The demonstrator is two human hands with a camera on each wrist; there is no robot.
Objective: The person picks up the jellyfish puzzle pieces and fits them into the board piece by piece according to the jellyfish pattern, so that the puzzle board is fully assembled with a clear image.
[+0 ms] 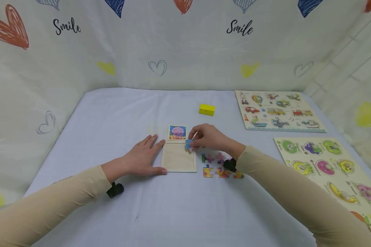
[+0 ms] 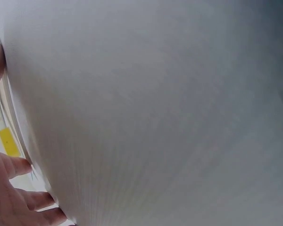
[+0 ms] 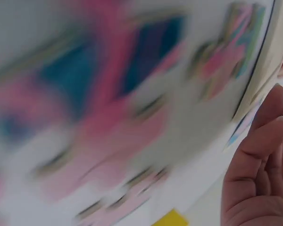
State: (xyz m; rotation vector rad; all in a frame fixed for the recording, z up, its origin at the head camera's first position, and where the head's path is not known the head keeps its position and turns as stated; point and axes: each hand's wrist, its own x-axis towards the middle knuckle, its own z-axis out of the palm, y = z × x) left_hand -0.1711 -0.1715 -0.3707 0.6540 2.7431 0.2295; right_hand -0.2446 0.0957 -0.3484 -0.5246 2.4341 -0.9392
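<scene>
A small wooden puzzle tray point(image 1: 179, 162) lies mid-table, with a jellyfish picture point(image 1: 177, 132) in its upper part. My left hand point(image 1: 142, 158) rests flat at the tray's left side, its thumb and fingertips right at the edge; the left wrist view catches its fingers point(image 2: 35, 200) at the border. Between thumb and fingers, my right hand point(image 1: 211, 137) pinches a blue puzzle piece point(image 1: 188, 143) over the tray's upper right corner. Right of the tray lie several loose puzzle pieces point(image 1: 208, 172), pink, yellow and blue, partly hidden by the right wrist. They look large and blurred in the right wrist view.
Behind the tray stands a yellow block point(image 1: 206, 109). At the back right lies a board with vehicle pictures point(image 1: 278, 111), and nearer, along the right side, a board with fruit pictures point(image 1: 315, 156). A printed curtain point(image 1: 198, 44) hangs behind the table.
</scene>
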